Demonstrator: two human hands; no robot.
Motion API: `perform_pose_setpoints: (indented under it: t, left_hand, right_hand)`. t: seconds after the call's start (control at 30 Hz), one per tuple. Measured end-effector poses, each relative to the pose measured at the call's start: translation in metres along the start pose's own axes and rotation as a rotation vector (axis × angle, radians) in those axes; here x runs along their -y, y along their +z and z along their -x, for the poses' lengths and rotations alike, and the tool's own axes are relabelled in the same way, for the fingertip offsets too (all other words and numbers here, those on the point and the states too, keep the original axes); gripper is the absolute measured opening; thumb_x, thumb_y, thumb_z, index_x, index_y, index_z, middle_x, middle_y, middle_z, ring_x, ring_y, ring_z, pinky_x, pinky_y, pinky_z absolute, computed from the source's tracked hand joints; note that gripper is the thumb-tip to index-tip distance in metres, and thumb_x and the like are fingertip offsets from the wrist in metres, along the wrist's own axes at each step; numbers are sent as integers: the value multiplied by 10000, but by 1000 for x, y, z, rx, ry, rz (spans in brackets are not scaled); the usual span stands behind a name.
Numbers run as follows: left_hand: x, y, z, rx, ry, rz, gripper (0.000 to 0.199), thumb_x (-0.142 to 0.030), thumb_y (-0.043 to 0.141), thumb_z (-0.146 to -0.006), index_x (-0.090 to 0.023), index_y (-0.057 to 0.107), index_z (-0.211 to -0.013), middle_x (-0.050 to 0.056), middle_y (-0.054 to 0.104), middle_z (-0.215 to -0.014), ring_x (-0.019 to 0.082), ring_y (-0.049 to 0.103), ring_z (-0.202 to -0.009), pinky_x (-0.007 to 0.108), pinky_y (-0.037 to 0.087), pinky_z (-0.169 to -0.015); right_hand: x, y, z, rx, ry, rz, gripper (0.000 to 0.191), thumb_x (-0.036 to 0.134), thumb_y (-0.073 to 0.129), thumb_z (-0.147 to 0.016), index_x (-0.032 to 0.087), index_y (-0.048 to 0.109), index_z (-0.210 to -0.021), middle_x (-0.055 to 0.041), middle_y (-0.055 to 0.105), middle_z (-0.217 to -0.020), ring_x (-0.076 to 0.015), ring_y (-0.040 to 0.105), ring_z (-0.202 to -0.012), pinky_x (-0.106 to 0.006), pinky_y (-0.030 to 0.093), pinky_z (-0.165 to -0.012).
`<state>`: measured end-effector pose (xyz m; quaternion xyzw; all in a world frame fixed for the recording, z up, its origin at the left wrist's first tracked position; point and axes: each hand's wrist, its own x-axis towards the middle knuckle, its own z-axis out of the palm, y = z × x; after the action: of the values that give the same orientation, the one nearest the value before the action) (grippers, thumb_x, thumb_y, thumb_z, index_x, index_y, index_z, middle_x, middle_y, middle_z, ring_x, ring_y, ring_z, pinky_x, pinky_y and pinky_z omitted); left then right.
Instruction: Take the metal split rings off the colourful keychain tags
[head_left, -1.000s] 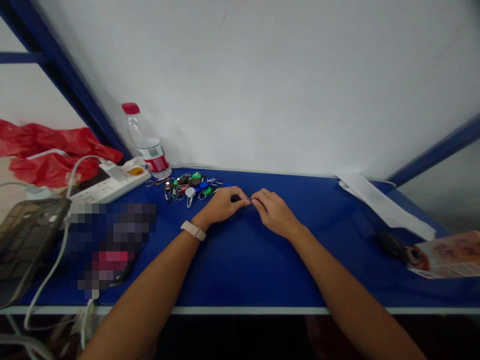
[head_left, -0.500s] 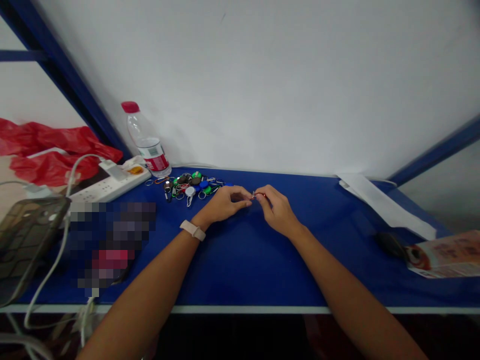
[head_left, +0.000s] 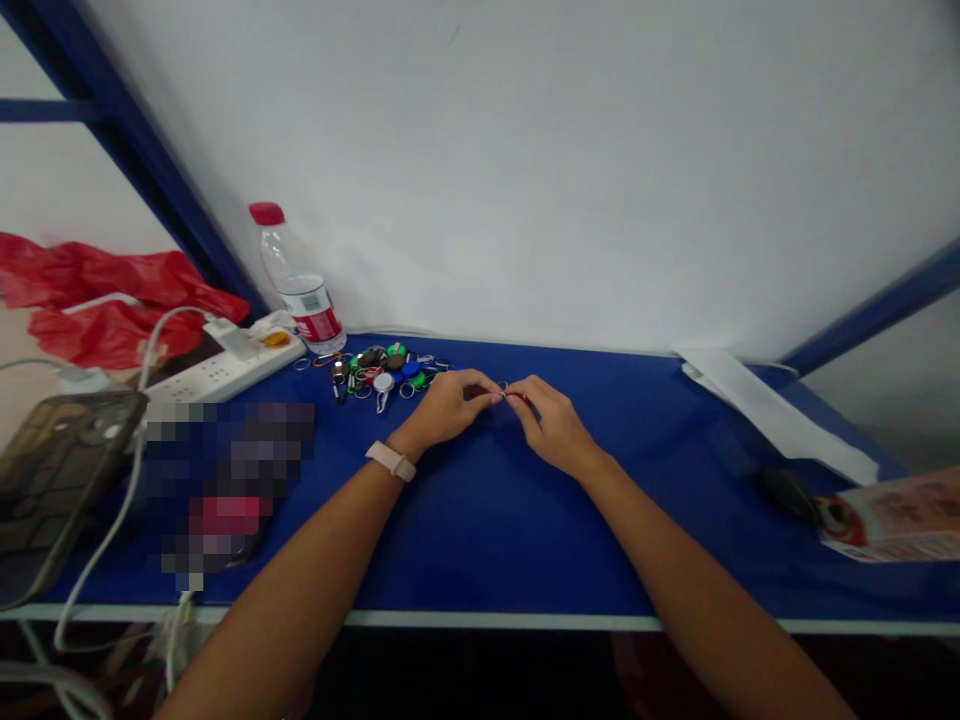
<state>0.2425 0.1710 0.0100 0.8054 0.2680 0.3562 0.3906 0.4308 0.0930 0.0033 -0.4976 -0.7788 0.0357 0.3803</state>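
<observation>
Change: both hands a little closer together than in the earlier frame, fingertips now nearly meeting above the tabletop.
Left hand: bare left hand, fingers curled into a narrow pinch, a pale pink watch strap around the wrist; fingertips touching or just beside the piece, too small to tell which.
Right hand: bare right hand, thumb and forefinger in a narrow pinch holding the piece.
Held thing: small red-and-silver keyring piece, between both hands, just above the tabletop.
Nearby: loose heap of round green, blue, black and white key tags with metal rings, just left of the left hand, on a glossy blue tabletop.
Back left: clear plastic water bottle with a red cap, white power strip, crumpled red plastic bag.
Far left: pixelated blurred object, too obscured to name.
Right: long white paper strip, dark oval object, printed cardboard box.
</observation>
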Motion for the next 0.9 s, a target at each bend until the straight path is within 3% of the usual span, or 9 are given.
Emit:
perform_pose_setpoints:
  t: [0.47, 0.9]
  left_hand:
    - [-6, 0, 2, 70, 94, -60, 131, -235, 627, -918, -174, 742, -921, 40, 767, -913, 166, 687, -841, 288, 506, -798]
    - [-3, 1, 1, 9, 66, -51, 134, -240, 625, -906, -168, 727, -860, 33, 745, -825, 160, 664, -768, 279, 486, -735]
  right_hand:
    - [-8, -2, -1, -76, 109, 126, 204, 269, 424, -1037, 202, 600, -957, -90, 683, -939, -238, 645, -890, -369, 471, -846]
    - [-6, 0, -1, -89, 83, 92, 204, 283, 434, -1038, 205, 607, -963, -89, 700, -947, -240, 660, -896, -368, 477, -834]
